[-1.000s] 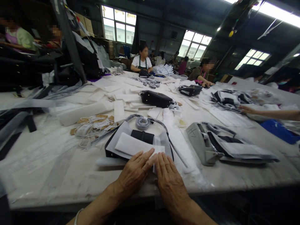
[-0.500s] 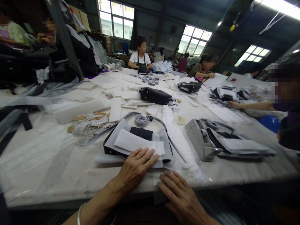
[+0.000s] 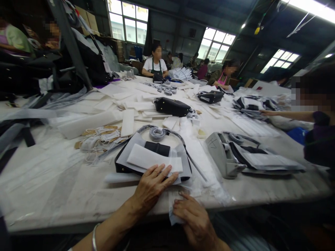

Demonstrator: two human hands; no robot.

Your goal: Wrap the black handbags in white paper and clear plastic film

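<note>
A black handbag (image 3: 120,166) lies flat in front of me, covered by a translucent grey-white wrapping sheet (image 3: 183,167). On top of it rests a white foam strip (image 3: 146,158). My left hand (image 3: 156,183) is spread with the fingers laid over the foam's near edge, pressing on the bag's front. At the table edge, my right hand (image 3: 192,214) has its fingers curled onto a thin translucent strip (image 3: 175,212), which hangs over the edge. Its thumb is mostly hidden. The bag's strap (image 3: 157,133) is coiled and wrapped in film behind the bag.
A grey tape dispenser (image 3: 220,155) stands to the right, beside another wrapped bag (image 3: 267,160). Tags with strings (image 3: 98,137) lie left. Another black bag (image 3: 171,106) sits farther back among white foam pieces (image 3: 127,122). A co-worker's arm (image 3: 288,114) reaches in at right.
My right hand's fingers have curled in onto the translucent strip, whose hanging end is now drawn up and bent. My left hand stays on the bag. The co-worker at right has shifted.
</note>
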